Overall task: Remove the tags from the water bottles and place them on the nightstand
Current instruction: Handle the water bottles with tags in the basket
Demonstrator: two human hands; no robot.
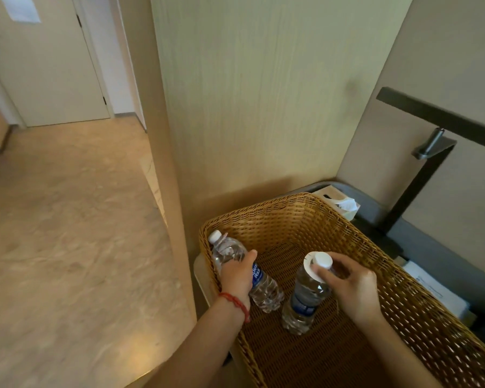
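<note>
Both clear, ribbed plastic bottles are inside the woven wicker basket [305,217]. The left hand [237,278] has its fingers wrapped on the tilted left bottle [263,289]. The right hand [353,289] pinches the upright right bottle [305,298] at its white cap (a round paper tag [308,266] sits there).

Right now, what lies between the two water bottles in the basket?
In the head view, only bare woven basket floor separates the left-hand bottle from the right-hand bottle. Nothing else sits in that gap.
</note>
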